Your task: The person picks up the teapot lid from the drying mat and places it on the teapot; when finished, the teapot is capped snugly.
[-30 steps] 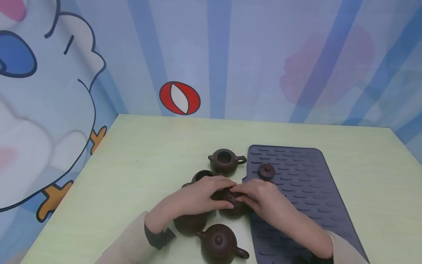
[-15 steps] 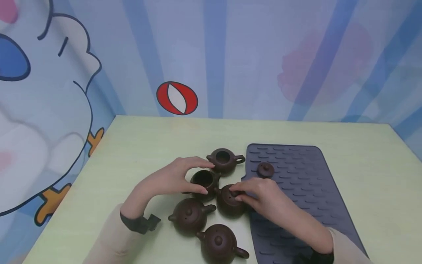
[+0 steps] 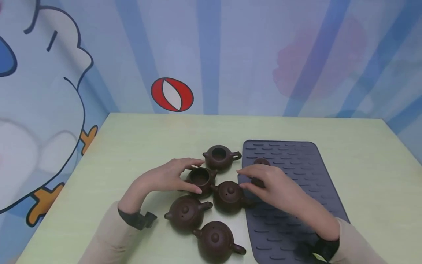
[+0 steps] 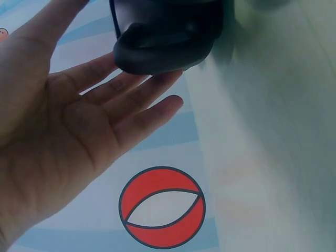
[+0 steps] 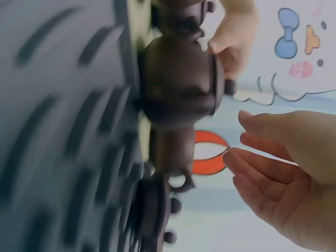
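My left hand [image 3: 165, 178] is spread beside an open-topped dark brown teapot [image 3: 207, 186]. In the left wrist view its fingers lie straight near the teapot's handle [image 4: 157, 60]; whether they touch it I cannot tell. My right hand [image 3: 275, 185] hovers over the dark mat's left side, fingers extended, holding nothing. Just left of it stands a lidded teapot [image 3: 228, 203], its lid [image 3: 231, 190] seated. Two loose lids lie on the mat: one [image 3: 262, 161] beyond the right hand, another [image 3: 258, 182] partly hidden beneath it.
Another lidless teapot [image 3: 219, 161] stands at the back, left of the ridged mat [image 3: 296, 157]. Two lidded teapots, one at the left [image 3: 186, 220] and one in front [image 3: 214, 249], sit close together on the pale green table [image 3: 148, 135]. A printed backdrop [image 3: 244, 55] rises behind.
My left hand has left the lidded teapot and moved left to the open one. The right hand has let go of the lid on that teapot and shifted right over the mat.
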The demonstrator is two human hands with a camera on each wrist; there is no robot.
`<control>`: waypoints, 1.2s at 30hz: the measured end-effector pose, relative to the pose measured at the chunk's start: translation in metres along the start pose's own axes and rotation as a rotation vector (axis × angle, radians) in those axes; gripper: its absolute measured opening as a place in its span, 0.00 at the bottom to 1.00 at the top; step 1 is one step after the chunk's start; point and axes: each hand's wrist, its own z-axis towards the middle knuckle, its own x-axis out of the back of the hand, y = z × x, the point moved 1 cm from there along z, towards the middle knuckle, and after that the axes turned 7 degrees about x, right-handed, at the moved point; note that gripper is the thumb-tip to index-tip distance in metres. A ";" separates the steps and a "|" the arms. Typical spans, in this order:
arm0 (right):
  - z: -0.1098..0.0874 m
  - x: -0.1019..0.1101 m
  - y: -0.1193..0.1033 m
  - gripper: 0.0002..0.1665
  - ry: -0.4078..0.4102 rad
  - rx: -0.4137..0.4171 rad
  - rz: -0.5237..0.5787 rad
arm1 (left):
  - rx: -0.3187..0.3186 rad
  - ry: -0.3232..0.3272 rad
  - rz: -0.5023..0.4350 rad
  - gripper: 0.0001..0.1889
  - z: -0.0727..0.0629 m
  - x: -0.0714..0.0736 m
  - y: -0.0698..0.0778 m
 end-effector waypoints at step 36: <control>-0.009 0.011 0.047 0.10 -0.265 0.171 -0.200 | 0.031 0.008 0.033 0.39 0.004 -0.003 -0.001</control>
